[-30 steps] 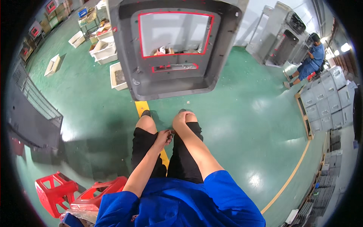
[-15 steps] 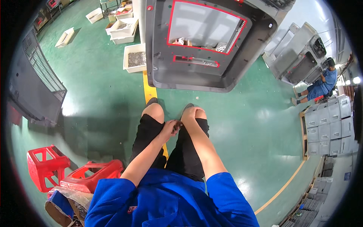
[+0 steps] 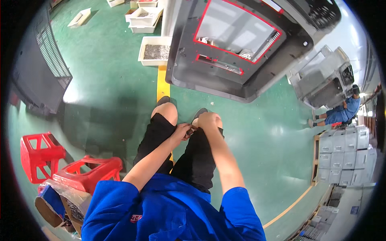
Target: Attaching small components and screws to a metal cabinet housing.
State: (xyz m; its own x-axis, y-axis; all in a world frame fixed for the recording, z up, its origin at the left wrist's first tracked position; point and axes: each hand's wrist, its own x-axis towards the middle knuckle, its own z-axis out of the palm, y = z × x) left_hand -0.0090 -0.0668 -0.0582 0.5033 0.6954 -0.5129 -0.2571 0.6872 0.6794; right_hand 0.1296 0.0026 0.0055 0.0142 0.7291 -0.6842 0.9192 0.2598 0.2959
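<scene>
My left hand [image 3: 182, 131] is closed over my lap, between the knees. Small dark pieces show at its fingers, too small to name. Beside it, above the right knee, is my right hand [image 3: 208, 120], its fingers bent in and pressed together at the left hand's fingertips. Whatever the right fingers hold is hidden. In front of my knees stands a large grey moulded plastic housing [image 3: 179, 78], with a window opening edged in red and a narrow red-edged slot below it. Neither hand touches the housing.
White bins [image 3: 154, 62] of small metal parts stand beyond the left knee. Red plastic stools [image 3: 86, 176] and an opened cardboard box [image 3: 50, 207] are at the left. A grey louvred panel [image 3: 44, 80] stands far left. At right are a seated person [image 3: 341, 112] and stacked grey boxes [image 3: 337, 156].
My right hand has drawn in from the right knee, and its fingers now meet the left hand's. The view has shifted, so the housing appears further right and higher.
</scene>
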